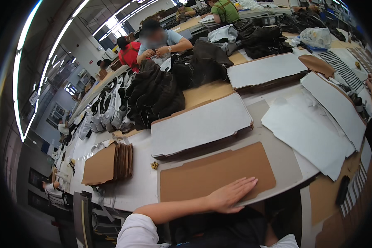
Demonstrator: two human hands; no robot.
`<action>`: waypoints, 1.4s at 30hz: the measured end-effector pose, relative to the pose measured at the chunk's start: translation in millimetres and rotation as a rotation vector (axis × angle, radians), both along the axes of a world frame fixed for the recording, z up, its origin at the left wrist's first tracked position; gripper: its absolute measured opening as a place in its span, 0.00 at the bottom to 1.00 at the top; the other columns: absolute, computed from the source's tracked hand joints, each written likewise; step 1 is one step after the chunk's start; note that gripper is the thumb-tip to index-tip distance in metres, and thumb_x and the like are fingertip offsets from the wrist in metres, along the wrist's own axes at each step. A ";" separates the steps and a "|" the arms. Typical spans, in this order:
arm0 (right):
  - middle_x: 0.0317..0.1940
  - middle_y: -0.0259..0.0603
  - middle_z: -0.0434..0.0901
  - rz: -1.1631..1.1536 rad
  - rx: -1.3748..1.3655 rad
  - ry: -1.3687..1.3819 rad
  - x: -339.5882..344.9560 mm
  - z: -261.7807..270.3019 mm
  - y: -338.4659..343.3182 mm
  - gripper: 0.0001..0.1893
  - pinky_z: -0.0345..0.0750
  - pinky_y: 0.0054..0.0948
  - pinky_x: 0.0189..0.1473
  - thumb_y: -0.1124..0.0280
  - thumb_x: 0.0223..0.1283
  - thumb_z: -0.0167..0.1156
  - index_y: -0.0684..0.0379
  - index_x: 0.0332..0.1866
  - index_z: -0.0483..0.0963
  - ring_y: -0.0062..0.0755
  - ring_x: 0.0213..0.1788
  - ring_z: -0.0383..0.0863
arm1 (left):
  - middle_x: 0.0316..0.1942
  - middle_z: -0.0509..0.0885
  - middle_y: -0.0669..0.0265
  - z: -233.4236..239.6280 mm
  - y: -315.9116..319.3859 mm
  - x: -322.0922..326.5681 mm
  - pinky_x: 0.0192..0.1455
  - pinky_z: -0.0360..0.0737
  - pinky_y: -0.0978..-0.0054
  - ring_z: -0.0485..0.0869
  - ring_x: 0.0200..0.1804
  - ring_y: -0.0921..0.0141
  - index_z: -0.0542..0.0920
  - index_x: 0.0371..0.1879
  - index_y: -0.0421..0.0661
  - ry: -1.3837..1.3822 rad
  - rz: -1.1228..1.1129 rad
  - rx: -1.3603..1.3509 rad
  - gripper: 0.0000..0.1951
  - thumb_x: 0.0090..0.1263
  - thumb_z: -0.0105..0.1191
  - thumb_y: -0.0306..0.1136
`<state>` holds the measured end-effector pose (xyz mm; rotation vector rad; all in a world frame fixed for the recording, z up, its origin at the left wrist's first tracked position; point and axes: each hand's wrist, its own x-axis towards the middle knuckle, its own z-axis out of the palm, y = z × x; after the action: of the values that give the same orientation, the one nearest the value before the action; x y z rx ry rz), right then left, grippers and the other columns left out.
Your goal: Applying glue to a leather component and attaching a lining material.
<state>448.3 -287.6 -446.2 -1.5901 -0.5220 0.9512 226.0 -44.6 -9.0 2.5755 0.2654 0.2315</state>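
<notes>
My left hand [232, 194] lies flat, palm down, on the lower right part of a brown sheet panel [204, 172], fingers straight and side by side. The panel rests on a thin grey board [285, 161] along the curved near edge of the table. My right hand is out of view; only a bit of the right forearm shows below the table edge. Just beyond the panel is a stack of white-faced panels with brown edges [201, 124]. A small yellowish object [154, 165] sits by the panel's upper left corner.
Upright brown panels [100, 166] stand bundled at left. Large white sheets [307, 136] overlap at right, near a black handheld object [342, 189]. Farther back are another white-faced stack [266, 69], piled dark bags [156, 93] and a person in light blue [176, 38] handling something pale.
</notes>
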 end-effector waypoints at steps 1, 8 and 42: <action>0.62 0.57 0.79 -0.030 -0.013 0.003 4.1 10.7 -28.6 0.18 0.73 0.44 0.68 0.62 0.64 0.67 0.59 0.55 0.84 0.54 0.63 0.80 | 0.81 0.54 0.48 2.4 -3.7 0.0 0.85 0.51 0.55 0.52 0.84 0.55 0.48 0.80 0.33 -0.005 0.002 0.036 0.48 0.67 0.62 0.39; 0.71 0.62 0.68 0.081 -0.353 -0.820 -16.2 127.0 -163.4 0.19 0.65 0.49 0.74 0.61 0.63 0.70 0.53 0.58 0.84 0.61 0.73 0.67 | 0.67 0.74 0.57 7.4 -35.5 -16.1 0.79 0.62 0.56 0.68 0.75 0.59 0.74 0.63 0.44 -0.238 0.110 0.386 0.29 0.67 0.65 0.45; 0.56 0.38 0.78 0.137 0.450 0.239 -61.3 468.8 38.3 0.30 0.80 0.25 0.38 0.53 0.72 0.64 0.58 0.69 0.65 0.25 0.50 0.80 | 0.58 0.78 0.57 21.3 -123.3 -30.2 0.60 0.76 0.66 0.78 0.58 0.63 0.74 0.61 0.41 -0.475 0.446 -0.693 0.21 0.73 0.61 0.35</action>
<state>387.0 -249.3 22.6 -1.0340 -0.6306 1.0255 195.7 -167.9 12.3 1.6932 0.6128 0.7520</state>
